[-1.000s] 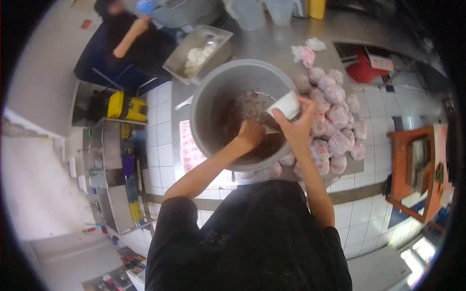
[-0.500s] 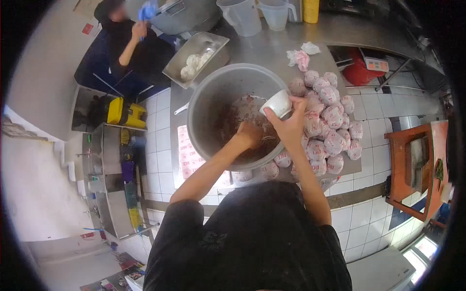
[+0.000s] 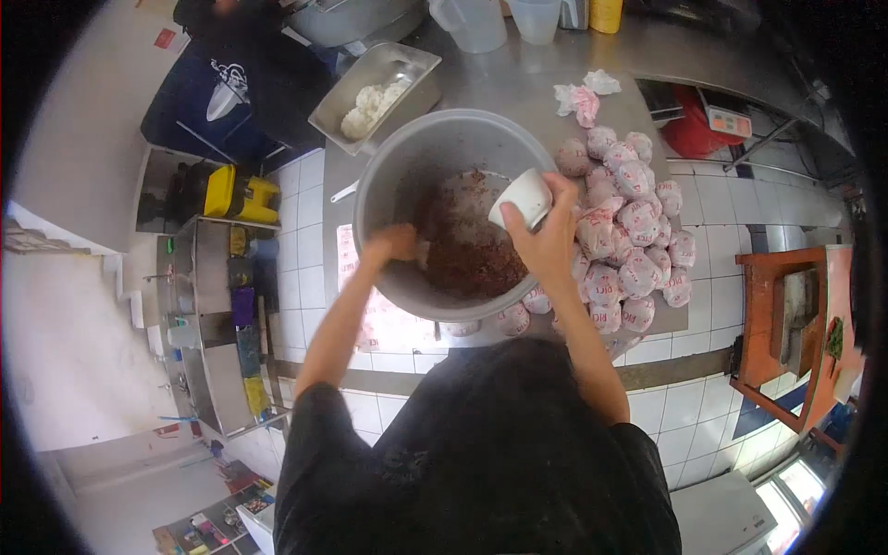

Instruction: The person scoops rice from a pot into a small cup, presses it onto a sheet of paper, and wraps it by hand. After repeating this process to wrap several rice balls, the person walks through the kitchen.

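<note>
A large grey pot (image 3: 393, 171) stands on the steel table, with crumbly reddish-brown food (image 3: 472, 268) across its bottom. My left hand (image 3: 396, 244) is inside the pot near its left wall; its fingers are blurred, and a pale thing by the fingertips is too small to name. Over the pot's right rim my right hand (image 3: 548, 231) grips a white bowl (image 3: 523, 199), tilted, its inside hidden. Wrapped balls (image 3: 638, 217) printed in red are heaped just right of the pot.
Behind the pot are a metal tray (image 3: 407, 69) holding white food and clear jugs (image 3: 472, 23). Printed sheets (image 3: 393, 324) lie at the pot's lower left. Crumpled wrappers (image 3: 585, 100) lie at the back. Another person (image 3: 268, 83) stands at the upper left.
My left hand has moved left from the middle of the pot to its left wall. The bowl in my right hand has shifted slightly left. The other person's raised arm is no longer visible.
</note>
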### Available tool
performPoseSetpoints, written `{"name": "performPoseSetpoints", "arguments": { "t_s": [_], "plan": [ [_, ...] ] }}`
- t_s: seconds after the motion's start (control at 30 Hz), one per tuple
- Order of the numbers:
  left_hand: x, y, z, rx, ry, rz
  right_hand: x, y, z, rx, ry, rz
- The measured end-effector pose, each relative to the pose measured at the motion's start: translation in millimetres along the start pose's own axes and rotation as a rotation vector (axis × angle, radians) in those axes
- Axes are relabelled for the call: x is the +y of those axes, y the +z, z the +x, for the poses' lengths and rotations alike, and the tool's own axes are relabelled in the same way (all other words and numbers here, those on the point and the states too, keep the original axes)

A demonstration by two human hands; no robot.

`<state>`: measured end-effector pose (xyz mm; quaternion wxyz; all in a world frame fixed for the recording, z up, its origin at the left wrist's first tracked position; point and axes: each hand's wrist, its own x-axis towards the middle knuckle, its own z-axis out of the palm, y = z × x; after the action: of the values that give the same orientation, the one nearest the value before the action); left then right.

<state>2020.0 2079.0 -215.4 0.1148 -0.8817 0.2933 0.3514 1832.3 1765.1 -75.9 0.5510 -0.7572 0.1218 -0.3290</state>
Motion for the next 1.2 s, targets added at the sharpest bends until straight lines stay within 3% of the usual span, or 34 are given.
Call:
{"name": "performPoseSetpoints", "arguments": {
  "t_s": [0.03,0.07,0.13,0.23,0.33,0.43,0.5,0.53,0.6,0.7,0.77,0.87,0.9,1.0,1.03,1.1,1.2],
  "plan": [
    [67,-44,-40,-0.020,0.015,-0.163,0,1,-3,0.002,0.004,0.001],
    [85,-58,-44,-0.012,0.023,-0.155,4,2,-1,0.008,-0.013,0.025],
    [111,-55,-54,0.195,0.127,-0.374,8,0,-9,-0.005,-0.001,0.039],
    [187,-95,-68,0.045,0.018,-0.157,11,0,-10,-0.030,-0.019,0.073],
    [201,-83,-65,0.273,0.067,-0.022,17,-7,-1,0.011,-0.024,0.132],
    [205,-120,-116,0.349,0.113,-0.046,16,-17,5,0.038,0.090,0.336],
    [215,-113,-111,0.226,0.096,0.050,4,-26,13,0.128,0.435,0.613],
    [221,-108,-105,0.111,0.080,0.152,7,-26,16,0.112,0.435,0.612],
    [217,-61,-68,0.145,0.155,0.113,18,-29,24,0.075,0.393,0.702],
    [208,-80,-70,0.169,0.180,0.091,30,-37,31,0.108,0.339,0.630],
    [204,-129,-99,0.412,0.055,0.020,19,-42,34,0.122,0.328,0.636],
    [193,-147,-59,0.637,0.051,-0.068,6,-33,32,0.211,0.423,0.740],
    [203,-150,-50,0.614,0.036,-0.023,14,-27,28,0.212,0.426,0.758],
    [198,-90,12,0.631,0.124,0.092,22,-24,27,0.165,0.401,0.819],
    [182,-72,31,0.564,0.063,0.073,27,-24,24,0.167,0.421,0.813],
    [169,-93,-15,0.526,0.067,0.056,31,-30,26,0.170,0.434,0.799],
    [197,-132,-79,0.486,0.060,-0.007,28,-41,23,0.160,0.446,0.868]
  ]
}}
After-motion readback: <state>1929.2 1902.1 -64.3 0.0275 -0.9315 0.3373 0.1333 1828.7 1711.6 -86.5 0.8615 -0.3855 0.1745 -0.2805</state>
